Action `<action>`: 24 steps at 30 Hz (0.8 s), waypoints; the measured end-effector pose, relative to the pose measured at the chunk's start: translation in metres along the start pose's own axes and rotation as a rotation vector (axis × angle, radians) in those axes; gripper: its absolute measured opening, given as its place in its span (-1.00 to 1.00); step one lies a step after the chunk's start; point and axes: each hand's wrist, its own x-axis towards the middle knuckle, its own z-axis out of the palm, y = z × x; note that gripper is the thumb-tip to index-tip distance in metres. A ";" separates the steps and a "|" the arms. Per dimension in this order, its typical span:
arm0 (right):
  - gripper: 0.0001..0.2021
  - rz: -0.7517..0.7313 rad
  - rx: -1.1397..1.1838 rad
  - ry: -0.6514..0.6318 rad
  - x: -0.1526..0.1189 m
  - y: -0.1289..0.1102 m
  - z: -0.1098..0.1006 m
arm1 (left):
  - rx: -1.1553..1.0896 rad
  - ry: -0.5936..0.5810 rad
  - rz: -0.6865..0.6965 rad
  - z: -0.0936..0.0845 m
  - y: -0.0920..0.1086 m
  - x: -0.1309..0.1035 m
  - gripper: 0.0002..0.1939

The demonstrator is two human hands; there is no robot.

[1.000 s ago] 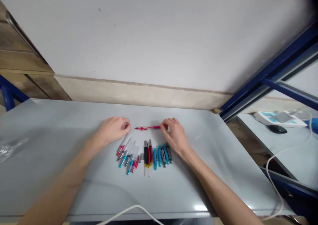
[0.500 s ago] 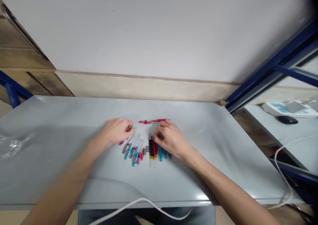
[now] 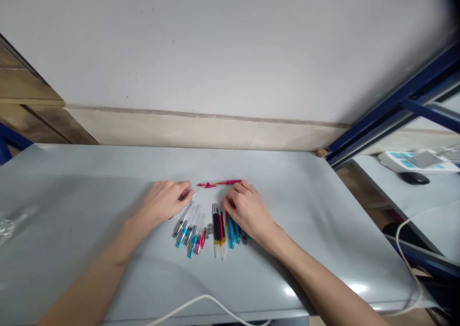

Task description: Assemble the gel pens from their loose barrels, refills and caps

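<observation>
Well in from the edges of the table, clear tubes lie by the left hand, refills by the right hand. Both hands' fingers curl; their tips hide, so I can't tell if they grip.

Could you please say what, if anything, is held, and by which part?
It cannot be told: the right hand hides the upper end of a red refill, and the left hand hides most of a clear barrel.
</observation>
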 end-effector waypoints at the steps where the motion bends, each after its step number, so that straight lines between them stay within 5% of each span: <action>1: -0.71 0.003 -0.015 -0.010 0.000 0.000 0.000 | 0.007 0.005 0.005 0.001 -0.001 0.000 -0.68; 24: -0.71 0.088 0.005 -0.021 0.003 -0.009 0.002 | -0.045 0.028 0.057 0.005 -0.004 0.001 -0.69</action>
